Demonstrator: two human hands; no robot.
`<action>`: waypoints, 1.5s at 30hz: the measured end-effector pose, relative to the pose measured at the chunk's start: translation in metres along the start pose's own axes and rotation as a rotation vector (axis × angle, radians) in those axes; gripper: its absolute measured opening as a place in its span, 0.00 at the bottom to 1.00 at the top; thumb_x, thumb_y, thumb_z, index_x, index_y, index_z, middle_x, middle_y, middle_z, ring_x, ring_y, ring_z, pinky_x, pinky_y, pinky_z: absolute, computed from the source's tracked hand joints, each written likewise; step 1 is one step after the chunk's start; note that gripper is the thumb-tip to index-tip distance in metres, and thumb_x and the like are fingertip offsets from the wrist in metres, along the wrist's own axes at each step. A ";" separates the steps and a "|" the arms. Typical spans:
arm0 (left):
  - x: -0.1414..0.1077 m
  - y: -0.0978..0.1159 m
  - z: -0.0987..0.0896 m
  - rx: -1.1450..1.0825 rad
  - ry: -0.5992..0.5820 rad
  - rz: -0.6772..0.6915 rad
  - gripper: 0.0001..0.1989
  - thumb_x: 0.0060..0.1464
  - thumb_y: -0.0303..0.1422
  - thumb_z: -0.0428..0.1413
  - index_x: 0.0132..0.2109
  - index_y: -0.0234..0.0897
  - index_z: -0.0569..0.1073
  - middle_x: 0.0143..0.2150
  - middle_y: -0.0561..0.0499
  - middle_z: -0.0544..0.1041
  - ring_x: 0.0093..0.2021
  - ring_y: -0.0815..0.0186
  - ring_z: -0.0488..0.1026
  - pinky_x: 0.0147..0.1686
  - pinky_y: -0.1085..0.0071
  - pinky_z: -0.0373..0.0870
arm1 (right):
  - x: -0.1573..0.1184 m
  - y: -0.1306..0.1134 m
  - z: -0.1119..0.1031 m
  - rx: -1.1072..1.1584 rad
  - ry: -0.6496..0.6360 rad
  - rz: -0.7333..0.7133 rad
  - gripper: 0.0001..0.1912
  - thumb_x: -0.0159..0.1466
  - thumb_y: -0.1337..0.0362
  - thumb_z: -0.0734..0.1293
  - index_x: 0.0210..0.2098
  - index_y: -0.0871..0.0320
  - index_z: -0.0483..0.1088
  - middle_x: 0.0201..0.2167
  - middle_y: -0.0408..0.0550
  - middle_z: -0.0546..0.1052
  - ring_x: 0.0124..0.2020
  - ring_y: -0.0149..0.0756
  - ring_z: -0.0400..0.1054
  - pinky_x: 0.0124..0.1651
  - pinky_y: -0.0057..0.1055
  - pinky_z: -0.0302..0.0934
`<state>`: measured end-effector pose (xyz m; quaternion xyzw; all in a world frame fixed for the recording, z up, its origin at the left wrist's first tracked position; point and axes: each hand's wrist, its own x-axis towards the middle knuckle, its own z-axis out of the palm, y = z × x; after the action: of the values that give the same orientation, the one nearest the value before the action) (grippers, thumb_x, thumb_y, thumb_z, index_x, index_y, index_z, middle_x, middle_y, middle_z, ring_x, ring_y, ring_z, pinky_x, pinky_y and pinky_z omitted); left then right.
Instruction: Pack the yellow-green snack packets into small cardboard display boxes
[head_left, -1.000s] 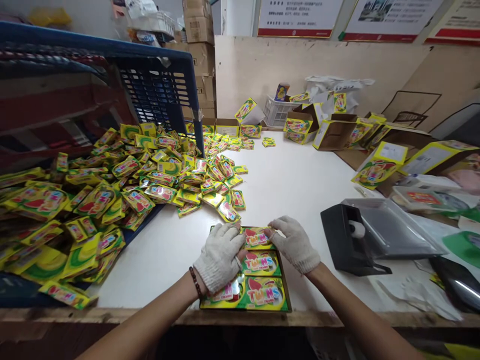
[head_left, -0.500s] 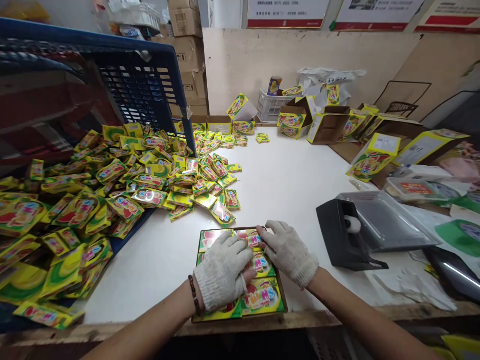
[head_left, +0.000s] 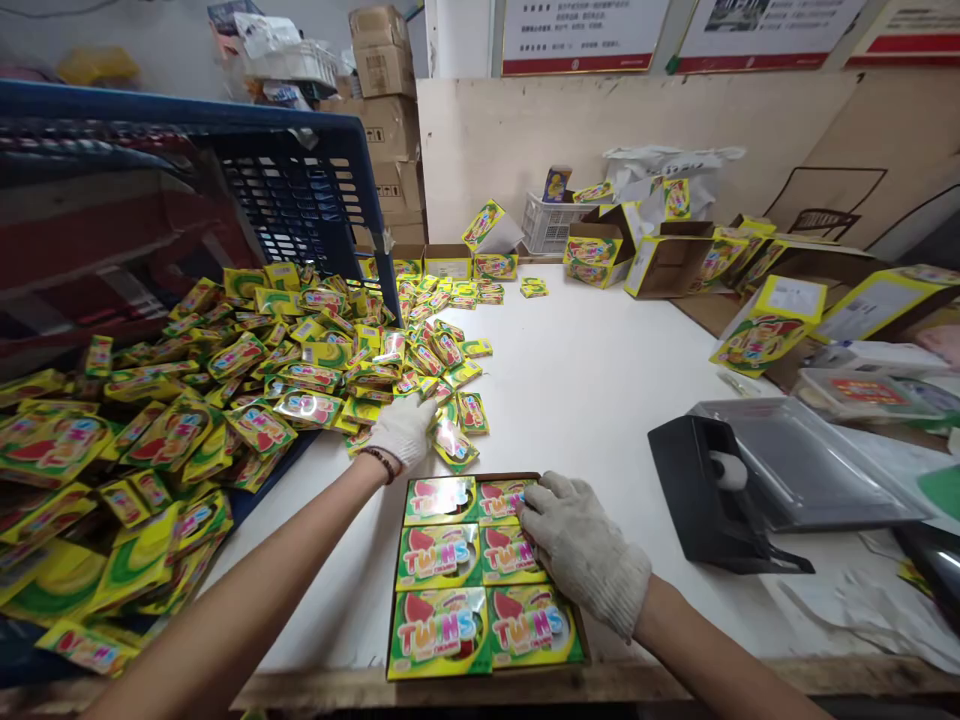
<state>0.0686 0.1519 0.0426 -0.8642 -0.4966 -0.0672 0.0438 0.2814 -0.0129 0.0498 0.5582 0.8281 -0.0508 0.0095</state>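
A shallow cardboard tray (head_left: 393,628) near the table's front edge holds several yellow-green packs marked TWINS (head_left: 442,555), laid in two columns. My right hand (head_left: 581,535), in a whitish knit glove, rests over the tray's right side with its fingertips on the upper right packs. Gloved too, my left hand (head_left: 405,432) reaches to the near edge of a heap of small yellow packs (head_left: 307,405). Its fingers touch the packs there; their tips are partly lost among them, so whether one is gripped is unclear.
A blue crate (head_left: 300,180) stands on its side at the left, packs spilling from it. At the right are a black tape dispenser (head_left: 705,495) and a clear plastic lid (head_left: 817,470). Opened yellow boxes (head_left: 769,325) and a white basket (head_left: 551,222) line the back.
My left hand has moved off the tray, up and left to the heap, uncovering the packs in the tray. My right hand stays at the tray's right side. The view has shifted slightly.
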 end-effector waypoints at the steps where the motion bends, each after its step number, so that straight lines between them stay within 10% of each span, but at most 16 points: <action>1: 0.005 -0.010 0.004 0.014 0.000 -0.002 0.15 0.50 0.21 0.51 0.44 0.38 0.74 0.44 0.42 0.74 0.42 0.57 0.71 0.39 0.62 0.66 | 0.000 0.001 0.000 0.011 -0.001 -0.002 0.06 0.65 0.66 0.64 0.38 0.58 0.73 0.43 0.53 0.75 0.48 0.47 0.62 0.47 0.44 0.57; 6: 0.005 -0.024 -0.007 0.038 0.074 -0.021 0.09 0.59 0.30 0.49 0.42 0.35 0.73 0.42 0.40 0.75 0.44 0.54 0.71 0.42 0.60 0.65 | -0.004 0.009 0.007 0.102 0.083 -0.009 0.07 0.64 0.66 0.65 0.40 0.57 0.74 0.42 0.51 0.76 0.46 0.46 0.65 0.49 0.45 0.61; 12: -0.045 0.041 -0.058 -0.401 0.118 0.404 0.10 0.60 0.35 0.51 0.45 0.39 0.73 0.39 0.48 0.77 0.40 0.62 0.73 0.42 0.67 0.67 | -0.011 0.000 -0.015 0.485 0.682 0.002 0.26 0.62 0.66 0.64 0.60 0.58 0.60 0.54 0.57 0.71 0.54 0.45 0.67 0.54 0.44 0.65; 16: -0.064 0.065 -0.059 -0.680 -0.019 0.388 0.11 0.60 0.38 0.52 0.45 0.39 0.73 0.36 0.51 0.77 0.36 0.65 0.73 0.38 0.70 0.70 | -0.024 -0.011 -0.035 0.687 0.584 -0.047 0.20 0.62 0.72 0.59 0.52 0.54 0.68 0.43 0.49 0.75 0.43 0.36 0.71 0.45 0.33 0.69; 23: -0.007 0.008 0.001 -0.442 -0.115 0.148 0.17 0.54 0.28 0.51 0.50 0.38 0.74 0.52 0.48 0.76 0.55 0.60 0.71 0.57 0.64 0.66 | -0.053 -0.028 0.023 0.721 0.629 0.231 0.10 0.66 0.68 0.60 0.40 0.56 0.73 0.34 0.48 0.74 0.35 0.34 0.72 0.35 0.28 0.69; 27: 0.015 0.002 0.018 -0.373 -0.258 0.276 0.21 0.45 0.26 0.57 0.49 0.43 0.76 0.52 0.49 0.77 0.56 0.58 0.69 0.57 0.66 0.64 | -0.053 -0.049 0.046 0.530 0.728 0.236 0.07 0.65 0.68 0.61 0.40 0.55 0.71 0.38 0.50 0.74 0.39 0.39 0.70 0.41 0.35 0.69; 33: 0.023 0.008 0.026 -0.240 -0.287 0.299 0.21 0.42 0.26 0.59 0.46 0.43 0.75 0.47 0.45 0.76 0.51 0.52 0.70 0.53 0.57 0.64 | -0.051 -0.055 0.041 0.343 0.460 0.243 0.07 0.60 0.72 0.64 0.35 0.54 0.69 0.45 0.51 0.74 0.49 0.45 0.66 0.54 0.45 0.63; 39: 0.008 0.005 0.003 -0.250 -0.099 0.142 0.21 0.48 0.31 0.58 0.51 0.36 0.69 0.49 0.42 0.71 0.51 0.55 0.68 0.50 0.62 0.67 | -0.053 -0.052 0.040 0.394 0.441 0.226 0.05 0.61 0.71 0.65 0.34 0.54 0.69 0.47 0.50 0.74 0.51 0.45 0.66 0.55 0.46 0.62; 45: -0.056 0.044 -0.045 -0.589 0.173 0.358 0.24 0.53 0.36 0.57 0.56 0.38 0.65 0.48 0.47 0.71 0.47 0.61 0.70 0.48 0.65 0.69 | -0.033 -0.024 0.016 0.725 0.808 0.243 0.22 0.65 0.63 0.63 0.58 0.57 0.60 0.51 0.57 0.72 0.47 0.42 0.71 0.47 0.40 0.69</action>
<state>0.0755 0.0759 0.0773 -0.9044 -0.2909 -0.2717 -0.1540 0.2711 -0.0534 0.0379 0.5924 0.6249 -0.1131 -0.4958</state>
